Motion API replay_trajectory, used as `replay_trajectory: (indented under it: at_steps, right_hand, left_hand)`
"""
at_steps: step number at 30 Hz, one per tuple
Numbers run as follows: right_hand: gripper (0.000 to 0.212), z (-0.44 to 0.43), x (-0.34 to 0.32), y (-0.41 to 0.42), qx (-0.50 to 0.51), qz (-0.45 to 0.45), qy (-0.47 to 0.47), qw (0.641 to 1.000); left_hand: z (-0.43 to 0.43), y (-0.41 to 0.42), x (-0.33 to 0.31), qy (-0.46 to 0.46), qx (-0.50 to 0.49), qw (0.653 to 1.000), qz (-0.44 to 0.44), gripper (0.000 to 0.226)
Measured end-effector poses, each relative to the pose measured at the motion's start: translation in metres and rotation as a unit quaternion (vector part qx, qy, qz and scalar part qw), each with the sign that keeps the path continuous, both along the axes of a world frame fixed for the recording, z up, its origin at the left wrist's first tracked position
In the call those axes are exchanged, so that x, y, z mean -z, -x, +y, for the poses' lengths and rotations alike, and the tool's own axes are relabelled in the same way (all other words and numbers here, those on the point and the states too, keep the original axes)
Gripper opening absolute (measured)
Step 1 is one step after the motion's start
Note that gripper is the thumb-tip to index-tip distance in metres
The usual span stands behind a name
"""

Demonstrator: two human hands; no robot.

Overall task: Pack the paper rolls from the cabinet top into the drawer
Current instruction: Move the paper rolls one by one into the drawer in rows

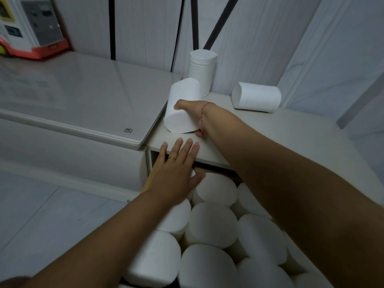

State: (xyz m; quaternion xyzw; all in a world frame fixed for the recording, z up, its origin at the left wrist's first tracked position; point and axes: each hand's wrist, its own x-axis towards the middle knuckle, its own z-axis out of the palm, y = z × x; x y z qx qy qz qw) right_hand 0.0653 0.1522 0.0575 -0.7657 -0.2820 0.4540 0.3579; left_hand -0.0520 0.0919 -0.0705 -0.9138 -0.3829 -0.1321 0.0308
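Right hand (192, 111): curled round a roll (180, 109), tipped toward 7 o'clock at the front edge of the cabinet top (270, 129), probably to lift it clear.
Left hand (176, 169): flat, fingers spread, tips over that edge at 6 o'clock of the roll; likely waiting to receive or steady.
Drawer (145, 183): open below, crammed with packed rolls (212, 223) on end; little room left.
Unpacked: upright roll (201, 69) at 12 o'clock, lying roll (256, 96) at 2 o'clock.

Paper rolls (182, 109) all wht, cabinet top (291, 129) off-wht, ring (172, 158) gold, wrist thread (205, 105) red, toy base (41, 51) red-orange.
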Motion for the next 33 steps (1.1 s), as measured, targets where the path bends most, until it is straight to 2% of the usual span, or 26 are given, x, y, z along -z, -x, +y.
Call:
replay_trajectory:
  at_steps: [3,6,9,11,20,26,33]
  right_hand:
    - [0.064,-0.008,0.008,-0.001,0.025,-0.022,-0.054,0.998]
    - [0.080,-0.020,0.018,-0.014,0.044,-0.159,-0.103,0.981]
    - [0.080,-0.044,0.024,-0.030,0.024,-0.309,-0.106,0.945]
    - [0.079,-0.066,0.032,-0.042,0.036,-0.351,-0.134,0.926]
    - [0.082,-0.161,0.055,-0.083,0.104,-0.277,-0.216,0.930]
    - [0.072,-0.222,0.053,-0.106,0.093,-0.245,-0.235,0.936]
    - [0.075,-0.294,0.043,-0.143,0.102,-0.264,-0.264,0.922]
  left_hand:
    - [0.000,0.000,0.000,0.003,0.001,1.000,0.006,0.077]
    - [0.000,0.001,-0.001,0.010,0.004,1.000,0.003,0.077]
    - [-0.003,0.002,-0.002,0.005,0.003,1.000,0.007,0.077]
    - [-0.005,0.002,-0.003,0.008,0.002,1.000,0.008,0.077]
    - [-0.024,-0.008,-0.008,0.068,0.034,0.997,-0.015,0.074]
    - [-0.068,-0.033,0.001,0.027,0.147,0.989,0.013,0.073]
    - [-0.114,-0.054,0.009,0.107,0.264,0.957,0.059,0.079]
